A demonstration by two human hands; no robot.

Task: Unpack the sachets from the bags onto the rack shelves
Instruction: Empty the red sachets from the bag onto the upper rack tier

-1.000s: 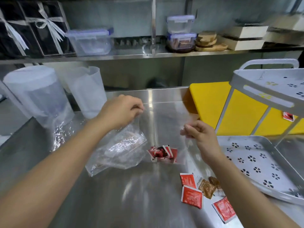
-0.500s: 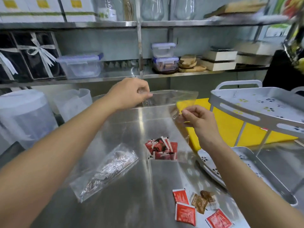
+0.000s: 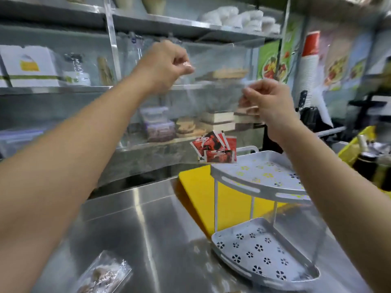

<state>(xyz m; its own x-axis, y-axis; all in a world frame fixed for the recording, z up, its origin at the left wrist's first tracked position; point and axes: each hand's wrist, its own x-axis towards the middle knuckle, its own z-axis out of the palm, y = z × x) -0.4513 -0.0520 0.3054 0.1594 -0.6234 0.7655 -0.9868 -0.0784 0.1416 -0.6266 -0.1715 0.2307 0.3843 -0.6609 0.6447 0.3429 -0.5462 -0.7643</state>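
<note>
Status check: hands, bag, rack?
Left hand and right hand both pinch the clear bag held up in the air. Red sachets sit at its bottom, above the rack's top shelf. Nothing blocks the shelf.

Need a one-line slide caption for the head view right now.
Both hands, left hand and right hand, hold a clear bag of red sachets beside the rack.

At the centre of the frame, the left hand (image 3: 167, 62) and right hand (image 3: 266, 100) pinch the top edge of a clear plastic bag (image 3: 190, 106), holding it up in the air. Red sachets (image 3: 213, 148) sit bunched in its lower right corner, just above the top shelf (image 3: 254, 182) of a white two-tier rack. A second clear bag (image 3: 103, 275) lies on the steel table (image 3: 148, 229) at lower left.
</note>
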